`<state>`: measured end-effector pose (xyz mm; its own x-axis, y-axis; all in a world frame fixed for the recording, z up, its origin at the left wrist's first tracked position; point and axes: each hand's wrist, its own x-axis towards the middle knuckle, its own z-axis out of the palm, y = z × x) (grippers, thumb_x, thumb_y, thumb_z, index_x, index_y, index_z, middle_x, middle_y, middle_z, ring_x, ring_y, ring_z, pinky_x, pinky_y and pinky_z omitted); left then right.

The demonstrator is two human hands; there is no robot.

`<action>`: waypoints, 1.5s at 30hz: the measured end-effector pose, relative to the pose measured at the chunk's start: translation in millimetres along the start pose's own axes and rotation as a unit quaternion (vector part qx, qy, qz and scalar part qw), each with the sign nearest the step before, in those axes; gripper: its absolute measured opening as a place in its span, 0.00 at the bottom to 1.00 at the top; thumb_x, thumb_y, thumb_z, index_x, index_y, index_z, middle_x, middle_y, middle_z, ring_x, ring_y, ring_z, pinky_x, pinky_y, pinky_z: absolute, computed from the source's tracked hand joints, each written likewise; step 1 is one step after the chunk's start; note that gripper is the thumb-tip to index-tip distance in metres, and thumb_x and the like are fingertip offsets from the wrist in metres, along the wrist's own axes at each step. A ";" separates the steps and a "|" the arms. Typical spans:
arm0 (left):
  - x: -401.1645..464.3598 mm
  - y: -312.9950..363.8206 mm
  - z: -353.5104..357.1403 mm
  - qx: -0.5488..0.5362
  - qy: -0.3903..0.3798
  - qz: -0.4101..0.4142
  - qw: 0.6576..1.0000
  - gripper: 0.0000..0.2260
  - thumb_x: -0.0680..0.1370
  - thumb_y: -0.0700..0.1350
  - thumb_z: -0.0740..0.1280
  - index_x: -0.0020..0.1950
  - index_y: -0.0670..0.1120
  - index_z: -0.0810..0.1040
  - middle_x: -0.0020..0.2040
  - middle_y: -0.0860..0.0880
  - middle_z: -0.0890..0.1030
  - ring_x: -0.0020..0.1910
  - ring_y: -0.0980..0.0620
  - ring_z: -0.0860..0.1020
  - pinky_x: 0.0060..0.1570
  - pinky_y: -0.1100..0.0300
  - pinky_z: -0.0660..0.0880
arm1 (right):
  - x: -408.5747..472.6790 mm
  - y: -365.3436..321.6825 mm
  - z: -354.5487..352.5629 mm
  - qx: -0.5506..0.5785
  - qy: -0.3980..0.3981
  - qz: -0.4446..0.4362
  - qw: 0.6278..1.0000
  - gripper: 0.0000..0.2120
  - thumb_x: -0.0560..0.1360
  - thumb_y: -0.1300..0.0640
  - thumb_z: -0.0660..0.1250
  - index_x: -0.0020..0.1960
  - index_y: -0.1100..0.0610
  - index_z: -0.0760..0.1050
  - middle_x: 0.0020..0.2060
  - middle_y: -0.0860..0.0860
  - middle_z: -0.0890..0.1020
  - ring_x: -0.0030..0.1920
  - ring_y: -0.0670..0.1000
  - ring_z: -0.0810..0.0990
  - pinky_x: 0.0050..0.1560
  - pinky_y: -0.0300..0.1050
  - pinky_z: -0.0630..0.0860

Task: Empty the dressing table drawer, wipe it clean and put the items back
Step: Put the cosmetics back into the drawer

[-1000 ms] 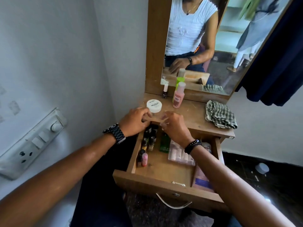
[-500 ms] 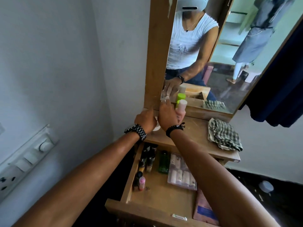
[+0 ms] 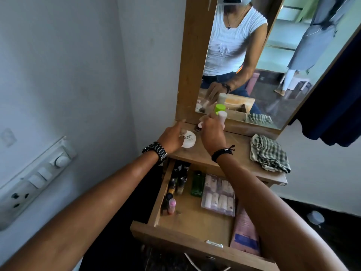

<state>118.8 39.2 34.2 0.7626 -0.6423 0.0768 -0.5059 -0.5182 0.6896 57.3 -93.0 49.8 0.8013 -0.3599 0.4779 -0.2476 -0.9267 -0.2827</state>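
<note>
The wooden drawer [image 3: 195,244] stands pulled open below the dressing table top [image 3: 205,154]. Inside lie several small dark bottles [image 3: 176,182], a small pink bottle [image 3: 172,205], a green bottle [image 3: 197,183], a clear box of tubes [image 3: 218,194] and a pink packet [image 3: 245,233]. My left hand [image 3: 172,137] touches a white round jar [image 3: 189,141] on the table top, index finger stretched out. My right hand [image 3: 213,133] pinches a small pale bottle [image 3: 202,119] at the back by the mirror, above a tiny nail polish bottle [image 3: 197,128]. A pink white-capped bottle [image 3: 222,118] stands just right of it.
A checked cloth [image 3: 268,153] lies crumpled on the right of the table top. The mirror [image 3: 254,55] rises behind it. A switchboard [image 3: 39,177] is on the left wall, a dark curtain [image 3: 332,94] hangs at right, and a white object [image 3: 315,217] lies on the floor.
Both hands have moved from the table's front edge above the drawer to the back of the table top near the mirror. My right hand carried the small bottle there.
</note>
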 end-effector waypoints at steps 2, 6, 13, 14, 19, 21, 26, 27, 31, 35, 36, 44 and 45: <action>-8.5 -1.3 -1.3 -0.012 0.008 0.013 1.000 0.28 0.75 0.36 0.64 0.73 0.47 0.59 0.64 0.43 0.76 0.63 0.46 0.74 0.61 0.56 0.72 | -11.7 -0.2 -11.2 0.058 0.045 -0.002 0.997 0.10 0.74 0.70 0.60 0.49 0.64 0.79 0.52 0.59 0.76 0.52 0.58 0.76 0.54 0.45 0.73; -29.9 -1.5 -2.4 -0.022 0.037 0.036 0.998 0.26 0.74 0.37 0.67 0.70 0.48 0.63 0.63 0.44 0.76 0.63 0.47 0.74 0.57 0.57 0.72 | -49.9 -2.8 -42.4 0.132 0.072 -0.017 0.989 0.07 0.74 0.63 0.65 0.47 0.61 0.81 0.49 0.56 0.80 0.45 0.53 0.80 0.48 0.41 0.74; -75.4 -19.8 5.5 0.010 0.033 0.061 0.998 0.25 0.75 0.37 0.65 0.71 0.45 0.62 0.64 0.48 0.76 0.59 0.47 0.76 0.55 0.61 0.72 | -121.1 -1.4 -59.1 0.172 -0.085 -0.022 0.981 0.02 0.73 0.61 0.70 0.43 0.57 0.82 0.37 0.45 0.81 0.33 0.39 0.77 0.37 0.24 0.71; -78.6 -23.0 6.2 0.009 0.027 0.058 0.998 0.25 0.76 0.37 0.64 0.71 0.46 0.62 0.66 0.48 0.74 0.60 0.47 0.76 0.57 0.58 0.72 | -127.5 0.0 -52.8 0.178 -0.106 -0.024 0.978 0.02 0.72 0.61 0.70 0.44 0.58 0.82 0.39 0.46 0.82 0.34 0.40 0.78 0.38 0.26 0.73; -81.0 -27.3 4.6 0.030 -0.005 0.018 0.999 0.29 0.77 0.39 0.63 0.74 0.47 0.54 0.71 0.49 0.69 0.64 0.49 0.73 0.56 0.62 0.68 | -151.4 -2.1 -13.7 0.160 -0.206 -0.054 0.964 0.05 0.71 0.64 0.66 0.37 0.63 0.78 0.36 0.54 0.82 0.36 0.51 0.78 0.40 0.49 0.76; -81.8 -28.0 4.9 0.036 -0.012 0.012 0.999 0.30 0.77 0.40 0.63 0.75 0.47 0.53 0.71 0.49 0.68 0.59 0.49 0.76 0.53 0.62 0.70 | -155.4 -4.0 -1.9 0.161 -0.231 -0.041 0.959 0.04 0.73 0.62 0.66 0.40 0.57 0.78 0.40 0.51 0.83 0.38 0.47 0.79 0.41 0.44 0.78; -83.6 -29.3 8.5 0.054 0.002 0.008 0.999 0.30 0.77 0.40 0.63 0.75 0.46 0.52 0.71 0.51 0.68 0.26 0.61 0.73 0.33 0.69 0.73 | -160.4 -5.8 14.0 0.182 -0.252 -0.010 0.950 0.05 0.74 0.60 0.68 0.48 0.54 0.75 0.41 0.50 0.82 0.41 0.48 0.81 0.41 0.46 0.80; -83.6 -29.2 9.5 0.055 0.007 0.004 0.998 0.29 0.77 0.40 0.63 0.75 0.45 0.52 0.71 0.51 0.68 0.26 0.61 0.71 0.34 0.68 0.74 | -160.6 -7.1 14.9 0.184 -0.252 -0.011 0.950 0.04 0.74 0.60 0.68 0.48 0.54 0.74 0.41 0.50 0.82 0.40 0.48 0.81 0.41 0.46 0.81; -84.1 -29.3 12.8 0.061 0.018 0.005 0.998 0.28 0.77 0.40 0.63 0.74 0.44 0.54 0.71 0.51 0.68 0.21 0.59 0.68 0.30 0.69 0.71 | -160.8 -12.1 18.6 0.190 -0.243 -0.040 0.951 0.02 0.74 0.61 0.67 0.46 0.58 0.77 0.41 0.52 0.82 0.41 0.49 0.80 0.42 0.48 0.80; -84.8 -30.0 14.0 0.067 0.023 0.008 0.997 0.27 0.77 0.40 0.63 0.73 0.43 0.56 0.71 0.50 0.68 0.21 0.58 0.65 0.30 0.69 0.70 | -163.0 -15.9 19.8 0.187 -0.230 -0.060 0.953 0.03 0.75 0.61 0.66 0.43 0.59 0.78 0.41 0.51 0.81 0.40 0.48 0.79 0.42 0.47 0.78; -84.6 -30.0 14.2 0.066 0.026 0.009 0.997 0.27 0.77 0.40 0.63 0.73 0.43 0.56 0.71 0.50 0.68 0.21 0.58 0.66 0.30 0.70 0.70 | -163.3 -15.7 20.5 0.186 -0.226 -0.063 0.954 0.03 0.75 0.61 0.66 0.43 0.59 0.78 0.41 0.51 0.81 0.40 0.48 0.79 0.42 0.47 0.78; -78.8 -26.5 7.5 0.057 0.034 0.009 0.998 0.24 0.77 0.40 0.63 0.71 0.45 0.60 0.67 0.50 0.73 0.25 0.58 0.73 0.28 0.72 0.67 | -153.1 -5.9 10.7 0.198 -0.197 -0.062 0.958 0.09 0.74 0.65 0.66 0.53 0.60 0.79 0.48 0.54 0.83 0.46 0.50 0.81 0.47 0.47 0.80; -76.1 -24.5 5.3 0.055 0.044 0.008 0.997 0.22 0.77 0.39 0.63 0.70 0.45 0.63 0.65 0.49 0.75 0.31 0.55 0.77 0.31 0.72 0.68 | -145.5 -3.1 7.9 0.209 -0.172 -0.054 0.961 0.11 0.73 0.67 0.65 0.53 0.60 0.80 0.48 0.54 0.83 0.46 0.50 0.82 0.48 0.47 0.80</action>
<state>71.0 97.8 7.6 0.7841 -0.6014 0.1537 -0.5559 -0.5702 0.6048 -54.2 -36.9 -25.5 0.9604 -0.1406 0.2407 0.0298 -0.8068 -0.5901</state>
